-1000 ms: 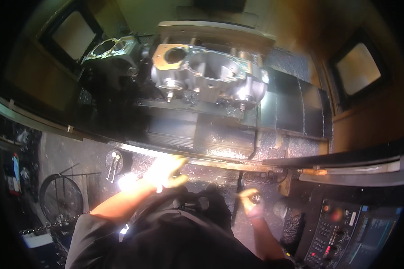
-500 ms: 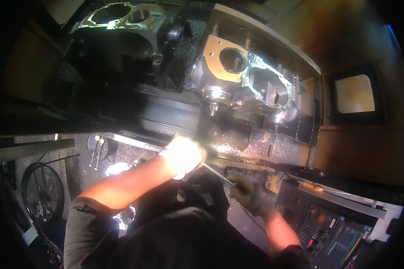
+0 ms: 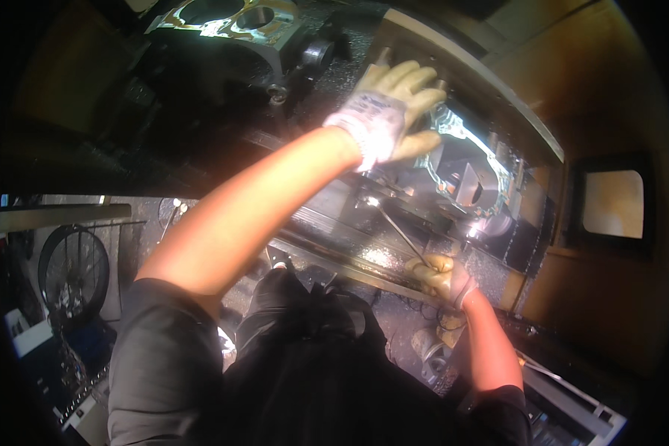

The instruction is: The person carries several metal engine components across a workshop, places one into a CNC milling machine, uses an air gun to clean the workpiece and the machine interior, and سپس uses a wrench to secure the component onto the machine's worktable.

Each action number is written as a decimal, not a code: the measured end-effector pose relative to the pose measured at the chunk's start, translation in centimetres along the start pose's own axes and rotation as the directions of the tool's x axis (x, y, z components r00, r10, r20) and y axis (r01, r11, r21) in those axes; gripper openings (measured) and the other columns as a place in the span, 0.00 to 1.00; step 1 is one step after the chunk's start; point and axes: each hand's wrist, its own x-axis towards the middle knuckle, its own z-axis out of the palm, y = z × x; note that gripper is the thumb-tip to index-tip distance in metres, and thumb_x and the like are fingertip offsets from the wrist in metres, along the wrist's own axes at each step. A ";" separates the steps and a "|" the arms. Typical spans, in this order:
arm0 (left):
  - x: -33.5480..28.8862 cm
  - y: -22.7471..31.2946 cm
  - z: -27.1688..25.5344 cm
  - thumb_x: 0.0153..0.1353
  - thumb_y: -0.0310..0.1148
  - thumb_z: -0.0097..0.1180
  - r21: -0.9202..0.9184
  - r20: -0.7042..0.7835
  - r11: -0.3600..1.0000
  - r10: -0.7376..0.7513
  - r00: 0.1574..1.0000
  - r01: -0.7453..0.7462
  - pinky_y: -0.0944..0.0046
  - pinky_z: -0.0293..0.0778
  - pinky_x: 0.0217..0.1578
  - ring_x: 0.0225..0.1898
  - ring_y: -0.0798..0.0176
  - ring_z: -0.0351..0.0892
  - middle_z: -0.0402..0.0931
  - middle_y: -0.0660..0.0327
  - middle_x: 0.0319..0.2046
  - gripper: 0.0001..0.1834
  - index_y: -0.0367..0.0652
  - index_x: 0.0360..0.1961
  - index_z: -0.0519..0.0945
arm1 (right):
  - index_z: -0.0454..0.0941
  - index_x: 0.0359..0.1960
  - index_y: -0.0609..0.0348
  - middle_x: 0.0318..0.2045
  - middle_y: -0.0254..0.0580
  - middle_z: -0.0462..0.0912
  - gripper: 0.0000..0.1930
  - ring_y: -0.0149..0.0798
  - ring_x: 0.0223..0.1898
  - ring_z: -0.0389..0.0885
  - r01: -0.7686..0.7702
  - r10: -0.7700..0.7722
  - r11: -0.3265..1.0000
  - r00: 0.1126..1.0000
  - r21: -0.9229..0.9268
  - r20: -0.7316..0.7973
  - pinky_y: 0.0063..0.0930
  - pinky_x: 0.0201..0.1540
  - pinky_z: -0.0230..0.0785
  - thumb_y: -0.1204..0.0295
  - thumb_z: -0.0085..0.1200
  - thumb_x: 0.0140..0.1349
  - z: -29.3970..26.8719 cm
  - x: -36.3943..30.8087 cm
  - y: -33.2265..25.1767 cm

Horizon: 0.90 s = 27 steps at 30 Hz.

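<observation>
Brown, stained wall panels (image 3: 609, 271) close off the right side of the frame, with a pale, rounded window (image 3: 614, 203) set in a dark border. Dark, glittering debris lies scattered over the machine bed (image 3: 379, 256), and a long metal plate (image 3: 476, 82) slants across the upper right. Below the bed's front edge, the grey floor (image 3: 405, 327) shows at lower centre beside the wearer's dark trousers (image 3: 305, 320). At far left stands a dark spoked wheel (image 3: 74, 271).

Just right of upper centre, in front of the plate, sits a metal casting (image 3: 464, 178) with a large opening and a bright machined rim. A second casting (image 3: 223, 18), also with round openings, is cut off by the upper edge at upper left.

The person's left hand (image 3: 390, 111), in a pale yellowish glove, reaches from lower left over the left part of the nearer casting. Its fingers are spread wide; how firmly it touches the metal cannot be told, as the palm is hidden. The right hand (image 3: 440, 279), gloved likewise, is right of centre, its fingers curled around a slim metal rod (image 3: 401, 233). The rod slants toward the upper left, its far end near a small shiny fitting (image 3: 370, 201) below the left wrist.
</observation>
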 end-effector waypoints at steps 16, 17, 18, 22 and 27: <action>0.9 0.8 -0.3 0.65 0.50 0.56 -0.005 0.145 0.995 -0.098 0.985 0.100 0.45 0.56 0.72 0.69 0.47 0.66 0.71 0.52 0.63 0.29 0.46 0.63 0.74 | 0.80 0.23 0.51 0.21 0.29 0.80 0.19 0.27 0.22 0.73 -0.179 0.177 0.980 0.984 -0.084 -0.021 0.28 0.32 0.69 0.53 0.62 0.67 -0.6 4.7 1.6; 1.3 0.7 -0.5 0.65 0.50 0.56 -0.037 0.173 0.994 -0.097 0.980 0.104 0.45 0.57 0.71 0.69 0.47 0.66 0.71 0.52 0.63 0.29 0.46 0.62 0.75 | 0.80 0.25 0.52 0.22 0.30 0.80 0.18 0.26 0.23 0.73 -0.210 0.199 0.965 0.977 -0.160 -0.080 0.27 0.31 0.69 0.54 0.63 0.67 -0.9 3.1 0.9; 1.4 0.6 -0.6 0.65 0.50 0.57 -0.073 0.202 0.992 -0.089 0.975 0.106 0.45 0.57 0.71 0.68 0.47 0.66 0.72 0.52 0.63 0.28 0.45 0.62 0.76 | 0.80 0.27 0.54 0.23 0.30 0.81 0.17 0.26 0.24 0.73 -0.246 0.218 0.941 0.966 -0.231 -0.141 0.26 0.31 0.69 0.55 0.63 0.67 -1.2 1.4 0.2; 0.9 0.0 0.7 0.65 0.50 0.58 -0.056 0.062 0.993 -0.096 0.993 0.099 0.46 0.58 0.70 0.68 0.48 0.67 0.73 0.53 0.62 0.28 0.45 0.60 0.77 | 0.80 0.36 0.58 0.28 0.37 0.84 0.12 0.33 0.28 0.79 -0.204 0.124 0.898 0.967 -0.391 -0.221 0.29 0.35 0.74 0.62 0.59 0.69 -0.8 -6.7 -10.3; 1.0 -0.2 -0.4 0.66 0.51 0.57 -0.104 0.126 0.985 -0.122 0.984 0.136 0.46 0.56 0.71 0.68 0.51 0.66 0.72 0.54 0.63 0.27 0.46 0.60 0.77 | 0.79 0.53 0.60 0.32 0.55 0.86 0.17 0.50 0.36 0.87 -0.148 -0.187 0.440 0.950 -0.886 -0.252 0.41 0.40 0.78 0.63 0.54 0.68 4.0 -13.1 -21.8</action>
